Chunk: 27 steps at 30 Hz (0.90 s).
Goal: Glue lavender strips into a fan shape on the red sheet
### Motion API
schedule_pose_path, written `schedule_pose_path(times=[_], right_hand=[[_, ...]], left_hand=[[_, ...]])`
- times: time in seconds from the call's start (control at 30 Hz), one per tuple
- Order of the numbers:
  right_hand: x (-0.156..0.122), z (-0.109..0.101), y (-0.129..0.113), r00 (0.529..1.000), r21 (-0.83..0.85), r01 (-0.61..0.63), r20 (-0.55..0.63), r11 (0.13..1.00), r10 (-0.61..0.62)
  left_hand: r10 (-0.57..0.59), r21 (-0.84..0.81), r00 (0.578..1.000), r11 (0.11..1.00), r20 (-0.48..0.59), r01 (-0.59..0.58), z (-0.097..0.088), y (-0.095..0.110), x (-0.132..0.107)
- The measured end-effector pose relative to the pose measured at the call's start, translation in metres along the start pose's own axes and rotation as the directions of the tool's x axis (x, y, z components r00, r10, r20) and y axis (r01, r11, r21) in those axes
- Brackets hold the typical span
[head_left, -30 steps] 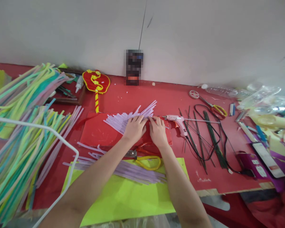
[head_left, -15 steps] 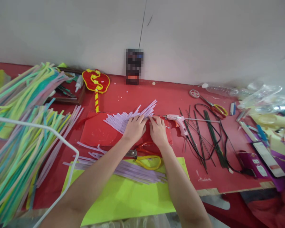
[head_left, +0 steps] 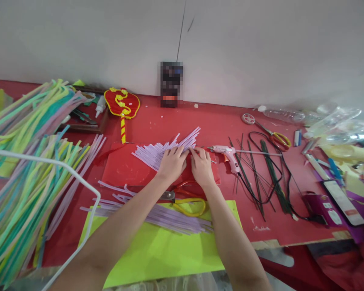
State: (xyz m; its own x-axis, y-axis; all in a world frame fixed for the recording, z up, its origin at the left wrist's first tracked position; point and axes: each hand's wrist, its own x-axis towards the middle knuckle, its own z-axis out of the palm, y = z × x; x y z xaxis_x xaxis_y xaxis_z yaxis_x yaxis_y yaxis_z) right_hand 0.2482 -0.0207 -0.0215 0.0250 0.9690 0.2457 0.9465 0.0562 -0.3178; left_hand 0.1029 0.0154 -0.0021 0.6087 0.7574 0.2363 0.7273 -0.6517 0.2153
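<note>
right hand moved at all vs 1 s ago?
No. The right hand rests on the lilac strips over the red sheet, just as close to the glue gun beside it as before.

Red table (head_left: pixel 224 121) carries red card (head_left: pixel 124 167), glue gun (head_left: pixel 229 155), lime sheet (head_left: pixel 157 250).

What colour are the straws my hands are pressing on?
Pale lilac straws, clearest in the head view.

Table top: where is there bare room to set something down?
Bare red table lies along the wall, between the red fan and the far scissors; the green sheet's near half is free too. Left is heaped with straws; right with wires and bottles.
</note>
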Motion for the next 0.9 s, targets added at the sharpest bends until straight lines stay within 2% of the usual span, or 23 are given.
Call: schedule_pose_path(times=[0.17,0.3,0.7,0.9], right_hand=[[0.0001,-0.0002,0.0012,1.0,0.03,0.003,-0.004,1.0,-0.003],[-0.0017,0.0004,0.001,0.999,0.093,0.009,-0.052,0.996,-0.005],[-0.0004,0.0032,0.0015,0.999,0.037,0.022,-0.046,0.999,-0.021],[-0.0011,0.0012,0.0011,0.997,0.077,0.025,-0.069,0.997,-0.02]], left_hand=[[-0.005,0.001,1.0,1.0,0.004,0.005,0.0021,-0.0007,-0.0003],[-0.003,-0.002,1.0,1.0,-0.001,0.003,0.0028,-0.0016,-0.0004],[-0.015,-0.02,1.0,1.0,0.007,0.015,0.0012,-0.0004,-0.0007],[-0.033,-0.038,0.999,0.999,-0.002,0.033,0.0031,-0.0008,-0.0004]])
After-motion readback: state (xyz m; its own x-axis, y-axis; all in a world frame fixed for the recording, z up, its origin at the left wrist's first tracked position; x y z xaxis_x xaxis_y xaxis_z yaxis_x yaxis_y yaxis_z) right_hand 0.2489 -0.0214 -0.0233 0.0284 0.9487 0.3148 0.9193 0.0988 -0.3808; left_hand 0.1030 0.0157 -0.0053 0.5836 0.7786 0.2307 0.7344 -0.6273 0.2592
